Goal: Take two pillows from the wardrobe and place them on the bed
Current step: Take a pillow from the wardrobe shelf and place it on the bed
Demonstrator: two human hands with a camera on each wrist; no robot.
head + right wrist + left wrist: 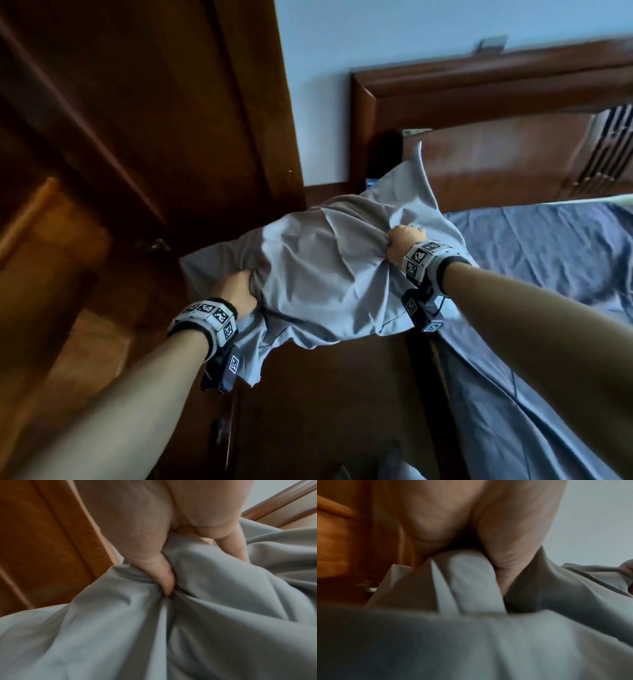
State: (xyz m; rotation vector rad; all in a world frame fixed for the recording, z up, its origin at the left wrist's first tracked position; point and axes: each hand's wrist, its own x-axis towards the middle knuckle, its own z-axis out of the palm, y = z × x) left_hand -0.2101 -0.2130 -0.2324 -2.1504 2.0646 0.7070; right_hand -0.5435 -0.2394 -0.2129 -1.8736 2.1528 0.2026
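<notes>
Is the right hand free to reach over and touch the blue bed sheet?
Probably not yet: the right hand grips the grey pillow, as does the left hand. The blue sheet lies close beside it, nothing between.

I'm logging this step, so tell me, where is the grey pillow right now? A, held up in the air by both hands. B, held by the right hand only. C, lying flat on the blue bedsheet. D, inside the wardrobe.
A: the left hand and right hand each grip a bunched end of the grey pillow, which hangs beside the bed, not resting on it.
</notes>
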